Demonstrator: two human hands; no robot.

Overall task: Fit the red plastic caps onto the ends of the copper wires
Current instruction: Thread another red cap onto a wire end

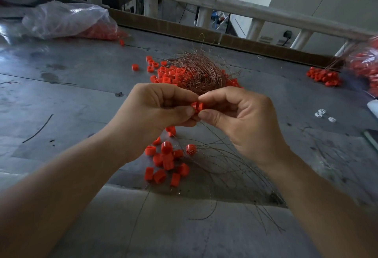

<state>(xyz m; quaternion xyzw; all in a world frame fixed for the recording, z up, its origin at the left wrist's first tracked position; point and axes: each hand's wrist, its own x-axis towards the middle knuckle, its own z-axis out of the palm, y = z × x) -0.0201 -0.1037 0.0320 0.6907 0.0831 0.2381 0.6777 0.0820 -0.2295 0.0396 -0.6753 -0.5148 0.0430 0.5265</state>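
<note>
My left hand [161, 110] and right hand [241, 118] both pinch one red cap [197, 106] in a tight grip, mid-frame. The wire [211, 133] is thin. If I push crooked, it may bend or slip out, and the cap may drop on the worktop [81, 94].

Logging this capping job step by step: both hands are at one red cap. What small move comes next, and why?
Probably push the red cap onto the wire: left hand and right hand both pinch it, and the wire trails out beneath them.
</note>
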